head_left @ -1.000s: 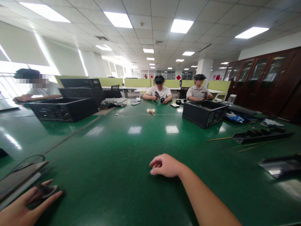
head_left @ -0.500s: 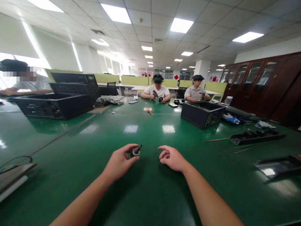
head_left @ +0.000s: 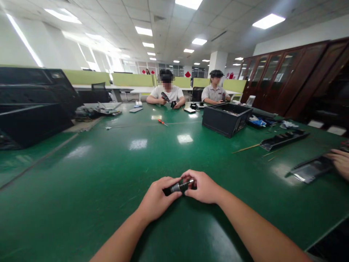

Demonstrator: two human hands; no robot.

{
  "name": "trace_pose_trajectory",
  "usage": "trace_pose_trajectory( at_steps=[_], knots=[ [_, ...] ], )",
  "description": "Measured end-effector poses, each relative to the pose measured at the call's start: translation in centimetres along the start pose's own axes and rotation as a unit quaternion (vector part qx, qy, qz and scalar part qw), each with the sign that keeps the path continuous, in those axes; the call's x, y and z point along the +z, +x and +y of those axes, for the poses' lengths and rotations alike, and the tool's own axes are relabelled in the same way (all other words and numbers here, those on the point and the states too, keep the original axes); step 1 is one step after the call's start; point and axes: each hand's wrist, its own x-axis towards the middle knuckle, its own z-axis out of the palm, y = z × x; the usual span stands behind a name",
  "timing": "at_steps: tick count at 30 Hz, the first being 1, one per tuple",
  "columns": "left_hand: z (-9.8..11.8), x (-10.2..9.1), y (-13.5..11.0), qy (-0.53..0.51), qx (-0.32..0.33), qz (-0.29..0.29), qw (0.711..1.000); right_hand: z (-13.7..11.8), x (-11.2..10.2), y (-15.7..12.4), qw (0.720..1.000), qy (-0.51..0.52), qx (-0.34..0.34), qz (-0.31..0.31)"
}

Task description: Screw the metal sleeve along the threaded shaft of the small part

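Note:
Both of my hands meet over the green table (head_left: pixel 114 174) just in front of me. My left hand (head_left: pixel 156 198) is closed around a small dark cylindrical part with a silvery metal end (head_left: pixel 178 187). My right hand (head_left: pixel 203 187) pinches the metal end of that same part from the right. The part lies roughly level between the two hands, just above the table top.
A black computer case (head_left: pixel 225 118) stands open at the back right, and larger black cases (head_left: pixel 29 105) sit at the left. A red screwdriver (head_left: pixel 162 122) lies mid-table. Black panels (head_left: pixel 283 139) and another person's hand (head_left: pixel 339 162) are at the right. Two people sit at the far side.
My left hand brought the small part from the left edge to the middle, and my right hand closed in and took hold of its end. The view has swung to the right.

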Motion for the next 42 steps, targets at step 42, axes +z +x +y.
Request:
trace_pose_trajectory(
  at_steps=[42],
  knots=[
    [0.6,0.2,0.1,-0.036,-0.062,0.028,0.997,-1.2,-0.5,-0.4,0.987,-0.154,-0.031,0.029]
  ],
)
